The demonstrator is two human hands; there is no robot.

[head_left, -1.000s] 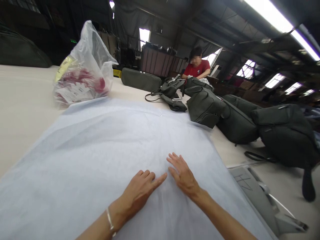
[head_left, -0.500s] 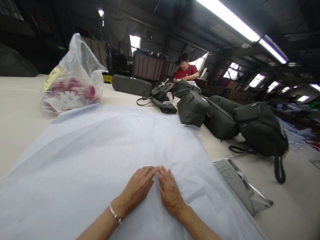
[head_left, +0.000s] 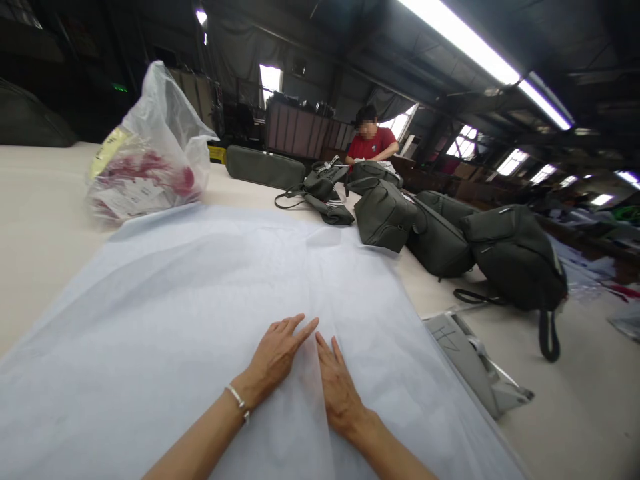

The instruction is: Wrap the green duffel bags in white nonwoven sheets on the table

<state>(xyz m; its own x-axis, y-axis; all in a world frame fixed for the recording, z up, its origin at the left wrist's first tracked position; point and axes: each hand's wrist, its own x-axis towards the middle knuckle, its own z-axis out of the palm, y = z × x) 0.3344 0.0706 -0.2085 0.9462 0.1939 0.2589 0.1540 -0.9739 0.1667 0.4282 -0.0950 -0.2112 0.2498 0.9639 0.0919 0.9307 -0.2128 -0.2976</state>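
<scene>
A large, thin white sheet (head_left: 210,300) lies spread over the table in front of me, with a crease or free edge running lengthwise near its middle. On the left of that line my left hand (head_left: 276,357), a silver bangle on its wrist, rests flat with fingers stretched out. Just right of the line lies my right hand (head_left: 341,387), fingers extended forward and slightly parted. Its inner side meets the sheet's edge; whether part of it is under that edge I cannot tell. Neither hand holds anything.
A clear plastic bag (head_left: 150,167) with red and white contents stands at the far left. Several dark backpacks (head_left: 510,257) line the right side, near a grey marked piece (head_left: 467,360). A person in a red shirt (head_left: 373,143) works across the table (head_left: 40,200).
My left hand has slid slightly forward, its fingers spreading. The fingertips, together before, are now a little apart. The sheet's edge between the hands shows more clearly.
</scene>
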